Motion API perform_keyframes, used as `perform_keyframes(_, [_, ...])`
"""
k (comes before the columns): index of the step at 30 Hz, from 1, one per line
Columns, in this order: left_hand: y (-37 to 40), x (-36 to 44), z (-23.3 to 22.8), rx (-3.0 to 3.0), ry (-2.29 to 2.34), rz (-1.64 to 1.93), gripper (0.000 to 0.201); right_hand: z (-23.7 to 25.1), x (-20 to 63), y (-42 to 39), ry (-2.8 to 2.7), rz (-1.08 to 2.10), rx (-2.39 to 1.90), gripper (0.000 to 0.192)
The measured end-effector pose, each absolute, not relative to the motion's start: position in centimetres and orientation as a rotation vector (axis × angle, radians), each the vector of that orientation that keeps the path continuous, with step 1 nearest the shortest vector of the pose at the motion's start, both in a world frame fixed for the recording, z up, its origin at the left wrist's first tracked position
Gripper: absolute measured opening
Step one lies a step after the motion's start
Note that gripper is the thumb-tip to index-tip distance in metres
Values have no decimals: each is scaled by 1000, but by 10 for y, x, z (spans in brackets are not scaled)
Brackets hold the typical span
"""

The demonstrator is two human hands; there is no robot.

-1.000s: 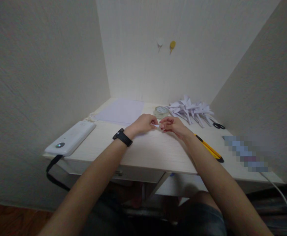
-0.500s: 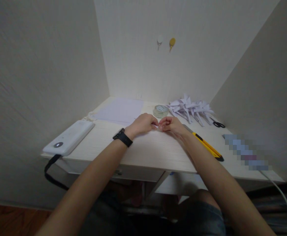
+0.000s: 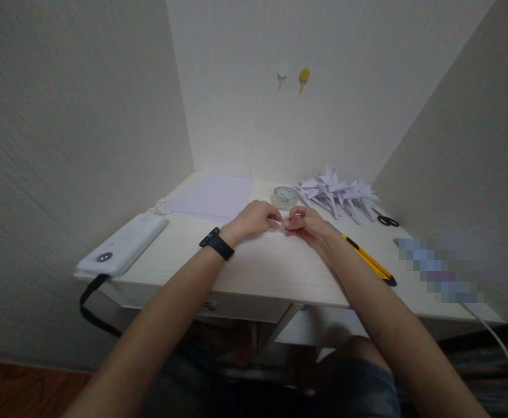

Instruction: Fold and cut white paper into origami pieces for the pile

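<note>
My left hand (image 3: 254, 219) and my right hand (image 3: 306, 224) meet over the middle of the pale wooden desk (image 3: 262, 267). Both pinch a small white piece of paper (image 3: 278, 222) between their fingertips; most of it is hidden by the fingers. A black watch (image 3: 217, 243) sits on my left wrist. A roll of clear tape (image 3: 284, 197) lies just behind the hands. A pile of folded white paper shapes (image 3: 338, 192) lies at the back right.
A white sheet of paper (image 3: 214, 196) lies at the back left. A white device (image 3: 122, 244) with a black strap rests on the left edge. A yellow utility knife (image 3: 369, 261) and black scissors (image 3: 385, 220) lie at the right. Walls enclose the desk on three sides.
Both hands stay together on the small paper, with only slight shifts of the fingers. The view has tilted a little.
</note>
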State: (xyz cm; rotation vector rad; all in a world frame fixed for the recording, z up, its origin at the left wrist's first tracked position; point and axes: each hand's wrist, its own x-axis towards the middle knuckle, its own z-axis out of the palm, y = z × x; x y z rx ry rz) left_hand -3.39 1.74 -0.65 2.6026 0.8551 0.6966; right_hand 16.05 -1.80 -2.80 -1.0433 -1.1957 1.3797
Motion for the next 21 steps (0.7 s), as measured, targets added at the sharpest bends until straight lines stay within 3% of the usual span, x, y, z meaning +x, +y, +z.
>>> perform_keyframes(21, [14,-33,-2,2485,834,760,18,-24,160,-18,-1193,1401,-957,50])
